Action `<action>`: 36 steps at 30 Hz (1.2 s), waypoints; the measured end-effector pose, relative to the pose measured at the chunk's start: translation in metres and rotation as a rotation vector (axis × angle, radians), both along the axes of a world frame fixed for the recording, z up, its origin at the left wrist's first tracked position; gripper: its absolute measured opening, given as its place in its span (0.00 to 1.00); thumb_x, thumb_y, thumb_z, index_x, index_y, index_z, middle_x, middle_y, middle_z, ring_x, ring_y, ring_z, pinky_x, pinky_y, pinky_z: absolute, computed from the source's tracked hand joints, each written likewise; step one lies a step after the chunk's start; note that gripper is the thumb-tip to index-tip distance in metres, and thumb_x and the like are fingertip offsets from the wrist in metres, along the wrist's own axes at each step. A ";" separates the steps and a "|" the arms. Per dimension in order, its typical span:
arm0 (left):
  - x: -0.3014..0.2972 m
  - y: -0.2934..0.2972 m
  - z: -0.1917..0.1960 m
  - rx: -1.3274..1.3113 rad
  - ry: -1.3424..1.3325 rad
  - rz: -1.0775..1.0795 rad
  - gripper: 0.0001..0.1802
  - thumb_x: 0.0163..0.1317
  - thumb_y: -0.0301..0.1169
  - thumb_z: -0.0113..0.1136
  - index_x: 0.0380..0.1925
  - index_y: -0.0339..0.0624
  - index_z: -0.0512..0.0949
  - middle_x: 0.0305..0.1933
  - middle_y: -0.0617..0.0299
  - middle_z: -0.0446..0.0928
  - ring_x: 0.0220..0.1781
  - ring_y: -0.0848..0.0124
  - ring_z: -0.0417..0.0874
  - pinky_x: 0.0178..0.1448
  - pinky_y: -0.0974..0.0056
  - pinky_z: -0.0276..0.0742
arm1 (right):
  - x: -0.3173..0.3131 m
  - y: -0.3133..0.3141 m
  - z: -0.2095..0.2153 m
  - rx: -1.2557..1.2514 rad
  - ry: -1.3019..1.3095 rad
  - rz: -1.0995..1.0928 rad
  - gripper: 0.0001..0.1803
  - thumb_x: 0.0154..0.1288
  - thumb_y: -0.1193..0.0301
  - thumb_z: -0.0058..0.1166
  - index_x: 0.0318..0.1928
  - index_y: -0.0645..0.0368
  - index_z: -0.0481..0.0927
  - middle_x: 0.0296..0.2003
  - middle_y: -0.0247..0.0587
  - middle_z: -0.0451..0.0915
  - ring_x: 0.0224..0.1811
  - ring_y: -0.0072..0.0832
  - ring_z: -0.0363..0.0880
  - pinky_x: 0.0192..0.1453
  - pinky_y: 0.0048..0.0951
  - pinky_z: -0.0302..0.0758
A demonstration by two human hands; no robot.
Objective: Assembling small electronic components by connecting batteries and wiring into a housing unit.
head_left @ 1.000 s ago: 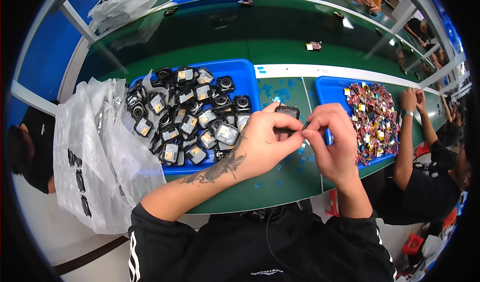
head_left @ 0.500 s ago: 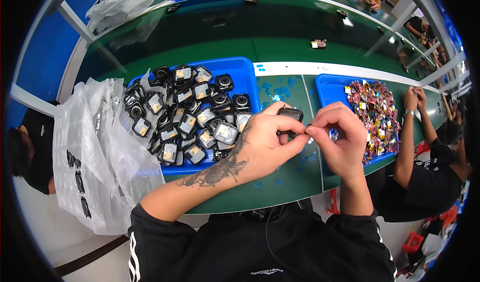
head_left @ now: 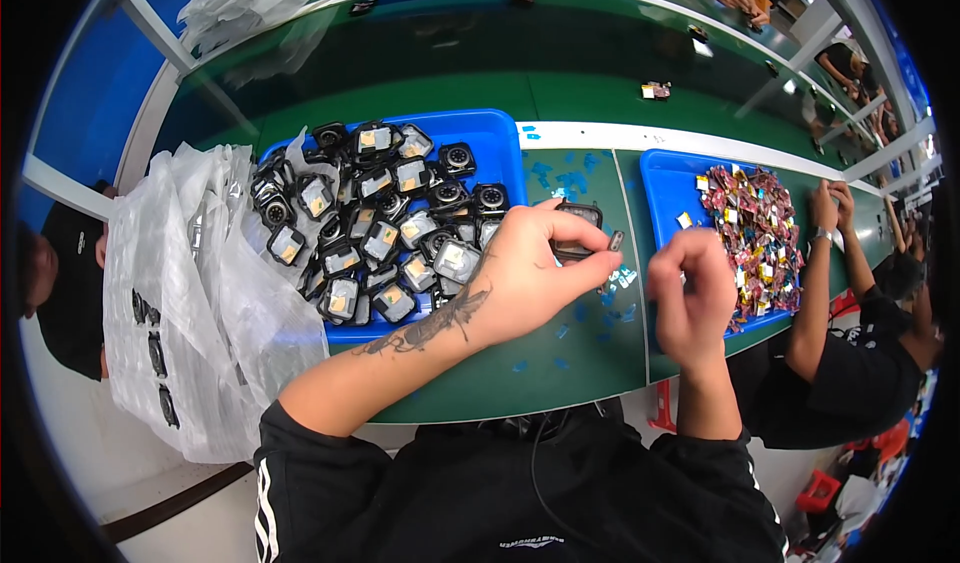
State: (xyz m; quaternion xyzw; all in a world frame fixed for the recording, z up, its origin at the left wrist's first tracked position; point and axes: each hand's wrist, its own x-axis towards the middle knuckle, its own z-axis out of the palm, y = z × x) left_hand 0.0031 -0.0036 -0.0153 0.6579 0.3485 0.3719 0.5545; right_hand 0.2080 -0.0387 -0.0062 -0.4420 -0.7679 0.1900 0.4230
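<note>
Holding a small black module [head_left: 577, 225] above the green desk [head_left: 560, 363], the left hand [head_left: 530, 273] is closed around it, with the fingers wrapped over its top and the thumb pressing from below, so the piece stays steady in the air between the two trays. The right hand [head_left: 690, 293] is just beside it, a little apart, with fingers pinched together; I cannot tell if something very small is between them. It seems the module is kept close to the body and in the middle so both hands can reach it easily. To the left, a blue tray [head_left: 500, 138] is full of similar black modules [head_left: 385, 228], near enough to pick from. To the right, a second blue tray [head_left: 665, 178] contains many small colourful packets [head_left: 755, 228]. Small blue scraps [head_left: 580, 313] lie on the desk under the hands. A pile of clear plastic bags [head_left: 190, 293] rests at the far left.
</note>
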 end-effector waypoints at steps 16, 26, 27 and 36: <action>0.004 -0.002 0.014 -0.291 -0.307 0.033 0.14 0.68 0.23 0.53 0.53 0.39 0.71 0.37 0.63 0.76 0.28 0.81 0.76 0.29 0.73 0.73 | 0.000 0.009 -0.020 -0.256 0.777 0.278 0.07 0.65 0.81 0.54 0.44 0.66 0.77 0.38 0.43 0.80 0.40 0.24 0.79 0.45 0.24 0.77; -0.015 -0.010 0.024 0.361 0.327 0.119 0.20 0.55 0.16 0.57 0.50 0.34 0.76 0.35 0.61 0.80 0.30 0.82 0.76 0.30 0.75 0.70 | -0.015 -0.006 -0.003 -0.029 0.169 0.130 0.06 0.59 0.78 0.63 0.38 0.61 0.82 0.41 0.43 0.80 0.44 0.36 0.82 0.49 0.32 0.78; -0.013 -0.016 0.029 0.177 0.340 0.136 0.22 0.55 0.16 0.59 0.51 0.34 0.75 0.35 0.61 0.81 0.30 0.82 0.77 0.29 0.75 0.70 | -0.018 -0.005 -0.007 -0.088 0.204 0.154 0.07 0.58 0.78 0.63 0.38 0.59 0.82 0.42 0.43 0.79 0.47 0.38 0.81 0.51 0.34 0.77; 0.009 -0.012 0.009 0.232 -0.253 0.059 0.25 0.57 0.17 0.65 0.57 0.33 0.77 0.50 0.56 0.75 0.52 0.70 0.76 0.57 0.66 0.73 | -0.036 -0.004 -0.013 -0.399 1.125 0.093 0.08 0.67 0.80 0.57 0.45 0.67 0.80 0.42 0.39 0.82 0.43 0.21 0.80 0.47 0.22 0.78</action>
